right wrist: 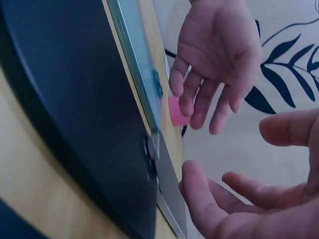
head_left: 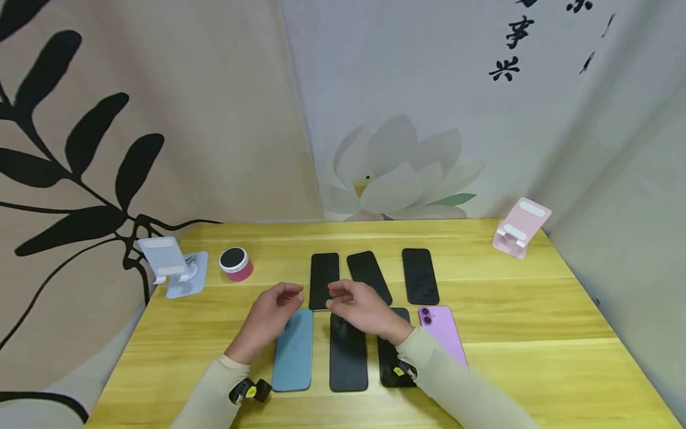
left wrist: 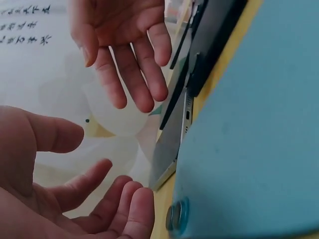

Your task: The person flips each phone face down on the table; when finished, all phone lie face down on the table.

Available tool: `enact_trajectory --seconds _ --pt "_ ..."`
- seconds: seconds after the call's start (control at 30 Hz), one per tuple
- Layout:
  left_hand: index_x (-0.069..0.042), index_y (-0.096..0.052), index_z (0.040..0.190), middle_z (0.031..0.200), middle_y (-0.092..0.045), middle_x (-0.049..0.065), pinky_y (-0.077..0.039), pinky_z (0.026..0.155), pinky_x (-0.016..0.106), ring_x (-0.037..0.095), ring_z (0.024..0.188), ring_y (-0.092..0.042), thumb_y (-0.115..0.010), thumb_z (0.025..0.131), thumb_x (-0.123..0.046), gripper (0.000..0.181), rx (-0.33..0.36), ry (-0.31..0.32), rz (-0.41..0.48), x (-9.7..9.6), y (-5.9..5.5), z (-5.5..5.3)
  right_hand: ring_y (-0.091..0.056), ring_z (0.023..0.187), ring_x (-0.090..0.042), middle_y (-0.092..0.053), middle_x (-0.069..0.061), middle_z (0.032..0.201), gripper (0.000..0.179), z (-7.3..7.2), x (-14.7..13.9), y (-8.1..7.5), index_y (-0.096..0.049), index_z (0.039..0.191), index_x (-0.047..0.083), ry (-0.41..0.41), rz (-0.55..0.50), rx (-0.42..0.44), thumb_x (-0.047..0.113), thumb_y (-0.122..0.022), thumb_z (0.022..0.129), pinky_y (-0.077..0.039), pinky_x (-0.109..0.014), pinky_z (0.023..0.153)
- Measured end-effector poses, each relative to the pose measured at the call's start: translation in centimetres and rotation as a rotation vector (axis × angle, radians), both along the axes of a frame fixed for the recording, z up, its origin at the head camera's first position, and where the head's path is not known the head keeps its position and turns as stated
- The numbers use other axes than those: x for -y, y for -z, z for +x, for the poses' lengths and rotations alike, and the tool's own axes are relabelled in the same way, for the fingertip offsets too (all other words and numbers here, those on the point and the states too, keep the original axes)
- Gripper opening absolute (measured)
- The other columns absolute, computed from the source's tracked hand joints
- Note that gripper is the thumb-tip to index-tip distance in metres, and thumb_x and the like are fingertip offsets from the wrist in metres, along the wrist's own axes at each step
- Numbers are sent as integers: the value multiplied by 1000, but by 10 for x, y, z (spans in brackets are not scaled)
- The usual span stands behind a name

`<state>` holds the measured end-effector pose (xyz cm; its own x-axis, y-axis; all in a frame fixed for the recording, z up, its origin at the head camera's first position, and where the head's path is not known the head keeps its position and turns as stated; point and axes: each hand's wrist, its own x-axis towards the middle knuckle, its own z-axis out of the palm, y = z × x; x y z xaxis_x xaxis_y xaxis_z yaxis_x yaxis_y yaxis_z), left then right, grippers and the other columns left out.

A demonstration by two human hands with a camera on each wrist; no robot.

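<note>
My left hand [head_left: 270, 314] hovers over the top end of a light blue phone [head_left: 293, 354], fingers loosely bent and holding nothing. Facing it, palm inward, my right hand [head_left: 363, 307] is above the top of a black phone [head_left: 348, 360], also holding nothing. Both wrist views show a gap between the two hands. A second dark phone [head_left: 390, 351] lies partly hidden under the right wrist, and a purple phone [head_left: 443, 330] is beside it. Behind them lie three black phones: one upright [head_left: 324, 274], one slanted [head_left: 371, 275] and one at right [head_left: 420, 276].
A bluish-white phone stand [head_left: 184, 286] is at the table's left edge, beside a small pink and white round jar [head_left: 236, 265] with a dark top. At the back right corner stands a pink phone stand [head_left: 521, 227]. A printed curtain [head_left: 241, 119] hangs behind the wooden table [head_left: 536, 322].
</note>
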<state>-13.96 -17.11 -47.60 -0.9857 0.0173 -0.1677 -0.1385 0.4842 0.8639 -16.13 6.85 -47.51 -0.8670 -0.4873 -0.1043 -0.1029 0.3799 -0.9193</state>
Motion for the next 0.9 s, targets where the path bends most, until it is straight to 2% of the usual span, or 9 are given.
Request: enact_trajectory --seconds 0.2,0.33,0.43,0.6,0.73,0.9 --pt "-9 -59 143 141 -62 14 -57 106 47 30 123 -63 -62 107 -34 44 62 2 58 -1 1 -23 -64 130 -30 -62 -16 148 55 -23 -6 -1 -55 150 3 45 15 -25 34 -64 106 -55 -50 108" --pt "-6 -53 148 145 -58 18 -55 109 51 34 126 -63 -61 107 -32 49 117 38 123 -1 3 -36 -63 131 -30 -61 -15 149 55 -36 -10 -1 -54 152 4 73 38 -38 34 -63 107 -54 -51 109" --pt "-3 -48 152 149 -54 22 -52 112 55 39 132 -61 -61 107 -31 54 170 62 180 -2 7 -44 -61 134 -30 -59 -15 151 57 -45 -12 0 -52 154 4 85 38 -11 34 -63 107 -53 -51 110" --pt "-2 -40 158 156 -48 25 -49 114 56 44 141 -55 -61 107 -31 62 226 54 255 -3 11 -53 -60 137 -34 -53 -19 156 63 -57 -10 3 -44 158 1 69 -37 108 32 -63 107 -55 -50 108" --pt "-1 -38 159 159 -46 26 -50 113 54 44 142 -54 -61 108 -31 64 246 70 306 -5 12 -60 -57 141 -37 -49 -21 159 63 -59 -6 7 -39 160 0 71 -129 224 28 -62 108 -57 -50 107" --pt "0 -41 158 157 -50 24 -53 111 53 42 139 -56 -60 108 -33 62 262 38 313 -8 11 -62 -52 145 -39 -47 -23 161 63 -56 2 12 -38 160 0 81 -187 272 26 -61 108 -57 -50 107"
